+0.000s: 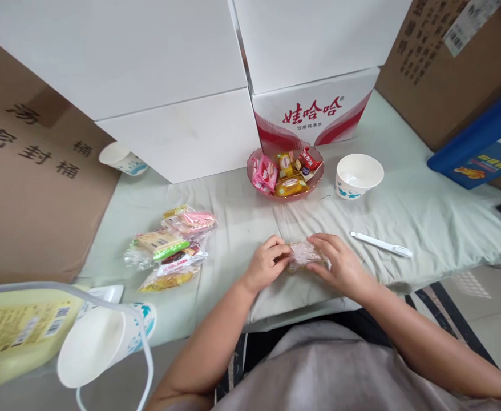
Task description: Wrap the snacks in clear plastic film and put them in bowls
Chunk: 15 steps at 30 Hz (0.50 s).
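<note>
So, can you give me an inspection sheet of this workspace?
Surface: wrinkled pale-green cloth.
Things in hand: clear-wrapped packet; contents unclear.
Clutter: pile of wrapped snacks, pink bowl of wrapped sweets, paper cup, slim white tool.
Hands: left hand pinches one end of the packet; right hand holds the other.
Cables: pale cord or tube, lower left, crossing another cup.
Surroundings: white cartons behind, brown boxes both sides, blue container right.

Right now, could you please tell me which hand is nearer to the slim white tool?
Right: the right hand is just left of the slim white tool, not touching it; the left hand is farther left, at the wrapped packet.
</note>
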### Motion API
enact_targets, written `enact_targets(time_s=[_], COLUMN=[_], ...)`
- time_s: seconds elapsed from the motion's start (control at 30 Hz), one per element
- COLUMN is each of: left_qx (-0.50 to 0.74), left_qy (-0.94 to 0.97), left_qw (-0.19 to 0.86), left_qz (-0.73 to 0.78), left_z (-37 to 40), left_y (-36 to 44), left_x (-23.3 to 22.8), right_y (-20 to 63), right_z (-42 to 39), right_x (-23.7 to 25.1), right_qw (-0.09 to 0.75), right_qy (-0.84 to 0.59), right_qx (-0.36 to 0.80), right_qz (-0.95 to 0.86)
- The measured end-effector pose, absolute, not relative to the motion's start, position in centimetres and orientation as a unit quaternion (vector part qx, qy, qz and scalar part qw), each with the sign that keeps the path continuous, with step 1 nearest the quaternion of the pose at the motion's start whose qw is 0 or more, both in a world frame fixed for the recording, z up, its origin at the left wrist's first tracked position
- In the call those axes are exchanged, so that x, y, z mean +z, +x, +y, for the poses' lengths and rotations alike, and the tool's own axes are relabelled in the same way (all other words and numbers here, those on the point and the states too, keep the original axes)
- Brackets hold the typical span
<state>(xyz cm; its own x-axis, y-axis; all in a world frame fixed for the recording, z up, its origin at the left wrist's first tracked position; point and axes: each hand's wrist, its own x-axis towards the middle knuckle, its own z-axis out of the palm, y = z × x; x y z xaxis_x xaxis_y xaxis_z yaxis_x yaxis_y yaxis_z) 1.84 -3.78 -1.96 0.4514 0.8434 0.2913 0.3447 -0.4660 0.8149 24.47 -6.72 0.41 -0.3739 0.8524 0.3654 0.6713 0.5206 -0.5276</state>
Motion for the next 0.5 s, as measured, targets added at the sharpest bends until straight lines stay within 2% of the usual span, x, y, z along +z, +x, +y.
enact_targets(time_s=[0.1,0.27,0.5], left_qx=[0.41,0.481,0.566], left_qy=[0.705,0.526,0.414], left_qw=[0.432,0.571,0.522], left_qz=[0.384,0.408,0.485], left_z=[-3.7,-3.4,-2.7], left_y=[1.7,1.3,0.8], left_x=[-1.6,-1.3,-1.9], right_y=[23.9,25.9,26.6], right_z=[-6.3,-5.5,-5.7], right_x=[0.1,0.5,0.1], right_qw=[0.31,0.384,0.394], right_qy=[-0.459,-0.48,-0.51], right_qx=[0.151,0.146,0.145], right_qz=[-0.819,-0.775,-0.751])
